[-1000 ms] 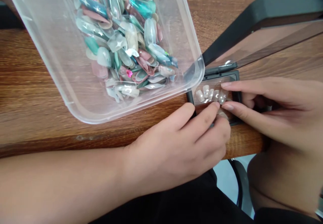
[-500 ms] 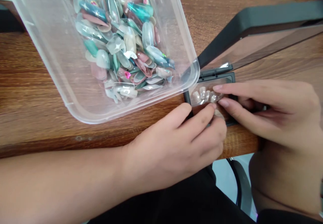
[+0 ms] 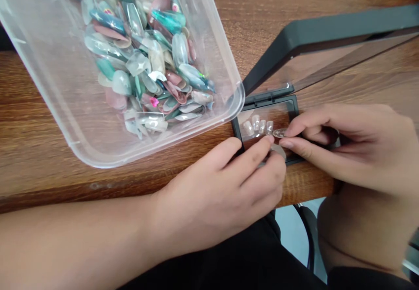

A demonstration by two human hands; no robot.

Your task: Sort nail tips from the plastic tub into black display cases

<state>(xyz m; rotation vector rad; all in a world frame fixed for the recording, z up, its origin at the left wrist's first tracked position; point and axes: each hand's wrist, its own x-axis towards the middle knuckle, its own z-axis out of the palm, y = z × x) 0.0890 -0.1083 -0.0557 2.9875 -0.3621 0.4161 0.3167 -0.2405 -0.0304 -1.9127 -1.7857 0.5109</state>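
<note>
Several clear nails (image 3: 255, 122), head cam, lie in open blk case (image 3: 295, 107), right of ctr. My R hand (image 3: 356, 150) pinches another nail (image 3: 279, 133), thumb + index. L hand (image 3: 222, 194), part-curled, at case's near side; can't tell grip. Tub (image 3: 55, 72) far left.

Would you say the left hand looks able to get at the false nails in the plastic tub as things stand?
Probably yes: the left hand is near the plastic tub, and no lid shows over the false nails inside. It would have to leave the black case and clear the tub's rim.
</note>
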